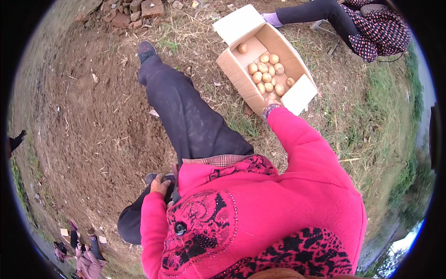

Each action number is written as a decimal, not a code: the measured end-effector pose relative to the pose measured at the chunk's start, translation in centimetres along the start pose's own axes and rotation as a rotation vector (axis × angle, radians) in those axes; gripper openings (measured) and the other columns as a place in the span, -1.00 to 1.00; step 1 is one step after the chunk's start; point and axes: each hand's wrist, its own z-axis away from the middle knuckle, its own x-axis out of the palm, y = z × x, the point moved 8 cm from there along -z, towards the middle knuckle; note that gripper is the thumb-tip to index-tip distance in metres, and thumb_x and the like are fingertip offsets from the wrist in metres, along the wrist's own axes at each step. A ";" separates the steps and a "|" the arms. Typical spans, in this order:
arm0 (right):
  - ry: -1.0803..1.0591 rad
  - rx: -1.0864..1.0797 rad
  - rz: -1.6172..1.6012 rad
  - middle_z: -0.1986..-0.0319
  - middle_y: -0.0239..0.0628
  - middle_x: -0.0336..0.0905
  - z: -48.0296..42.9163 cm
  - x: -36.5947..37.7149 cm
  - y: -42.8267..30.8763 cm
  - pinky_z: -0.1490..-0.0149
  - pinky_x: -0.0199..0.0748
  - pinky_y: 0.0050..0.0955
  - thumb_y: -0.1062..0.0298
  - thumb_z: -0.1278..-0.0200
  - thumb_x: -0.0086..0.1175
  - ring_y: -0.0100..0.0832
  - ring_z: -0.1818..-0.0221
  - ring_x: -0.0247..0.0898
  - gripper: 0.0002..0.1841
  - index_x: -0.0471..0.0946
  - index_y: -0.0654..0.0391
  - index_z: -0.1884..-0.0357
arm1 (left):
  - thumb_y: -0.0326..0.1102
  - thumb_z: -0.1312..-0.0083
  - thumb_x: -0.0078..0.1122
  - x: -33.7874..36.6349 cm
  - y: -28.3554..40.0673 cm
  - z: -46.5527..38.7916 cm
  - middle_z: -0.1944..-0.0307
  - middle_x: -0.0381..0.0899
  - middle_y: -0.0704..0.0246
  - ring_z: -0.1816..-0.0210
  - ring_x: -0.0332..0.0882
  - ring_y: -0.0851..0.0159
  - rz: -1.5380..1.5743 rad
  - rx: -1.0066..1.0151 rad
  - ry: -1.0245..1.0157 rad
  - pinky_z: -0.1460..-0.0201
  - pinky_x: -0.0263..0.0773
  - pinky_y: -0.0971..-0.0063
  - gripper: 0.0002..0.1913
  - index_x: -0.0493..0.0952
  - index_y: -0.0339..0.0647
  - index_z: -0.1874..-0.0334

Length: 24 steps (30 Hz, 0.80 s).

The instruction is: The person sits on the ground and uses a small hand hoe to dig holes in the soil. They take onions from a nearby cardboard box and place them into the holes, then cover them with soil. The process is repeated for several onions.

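An open cardboard box point(237, 75) rests on the ground at the upper right, its flaps folded outward. Several round, pale brown potatoes point(267, 77) lie in it, mostly clustered toward its lower half, with one apart near the upper left corner. My right hand point(272, 99) reaches over the near corner of the box, close to the lowest potatoes; its fingers are partly hidden, so what it holds cannot be told. My left hand point(160, 185) rests on my bent leg, beside the dark trousers, with no object visible in it.
A person in a spotted top point(379, 33) sits on a small stool point(327, 29) beyond the box, one foot by its far side. Broken bricks point(130, 12) are piled at the top. Soil and dry grass surround my outstretched leg point(188, 111). Other people point(87, 258) sit at lower left.
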 end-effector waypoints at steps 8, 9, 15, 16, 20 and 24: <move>-0.334 -0.349 0.072 -0.01 -0.06 0.50 -4.8 3.1 -4.7 -0.14 0.31 -0.31 0.01 -0.12 0.24 -0.19 -0.03 0.43 -0.36 0.42 0.24 -0.16 | -0.44 -0.11 0.23 -0.2 3.1 1.0 0.07 0.61 0.09 -0.01 0.57 0.15 -0.095 -0.056 0.006 -0.08 0.45 0.37 -0.50 0.41 -0.37 -0.15; -0.242 -0.337 0.081 0.01 -0.06 0.51 -5.6 3.0 -5.3 -0.12 0.32 -0.31 0.03 -0.13 0.23 -0.19 0.00 0.43 -0.38 0.43 0.24 -0.14 | -0.43 -0.11 0.23 -0.3 3.1 1.3 0.06 0.61 0.09 -0.02 0.57 0.14 -0.079 -0.078 0.013 -0.09 0.45 0.36 -0.49 0.41 -0.37 -0.15; -0.020 -0.341 0.156 0.15 -0.07 0.56 -8.5 3.9 -7.2 0.05 0.39 -0.29 0.10 -0.18 0.19 -0.25 0.18 0.47 -0.50 0.47 0.27 -0.03 | -0.38 -0.11 0.26 -0.3 3.6 2.5 0.04 0.60 0.08 -0.04 0.55 0.12 -0.083 -0.135 0.024 -0.14 0.41 0.36 -0.48 0.42 -0.32 -0.16; -0.025 -0.366 0.121 0.18 -0.07 0.56 -8.8 4.2 -7.3 0.07 0.40 -0.29 0.11 -0.19 0.18 -0.25 0.21 0.48 -0.52 0.48 0.28 -0.02 | -0.35 -0.11 0.27 -0.4 3.9 2.6 0.06 0.60 0.07 -0.02 0.56 0.10 -0.111 -0.121 0.027 -0.12 0.42 0.35 -0.49 0.43 -0.32 -0.15; -0.102 -0.510 -0.171 0.27 -0.08 0.59 -9.8 5.6 -8.8 0.18 0.45 -0.28 0.16 -0.23 0.16 -0.29 0.33 0.50 -0.60 0.51 0.30 0.06 | -0.27 -0.11 0.29 -0.5 4.3 2.7 0.11 0.62 0.08 0.03 0.58 0.07 -0.171 -0.180 0.017 -0.06 0.44 0.32 -0.51 0.46 -0.26 -0.11; -0.039 -0.341 0.414 0.21 -0.24 0.58 -12.0 7.2 -8.9 0.08 0.46 -0.36 0.08 -0.07 0.25 -0.33 0.21 0.51 -0.49 0.52 0.21 -0.01 | -0.23 -0.12 0.28 -0.2 4.4 2.3 0.10 0.62 0.10 0.02 0.57 0.05 -0.198 -0.212 -0.008 -0.06 0.44 0.30 -0.51 0.46 -0.22 -0.10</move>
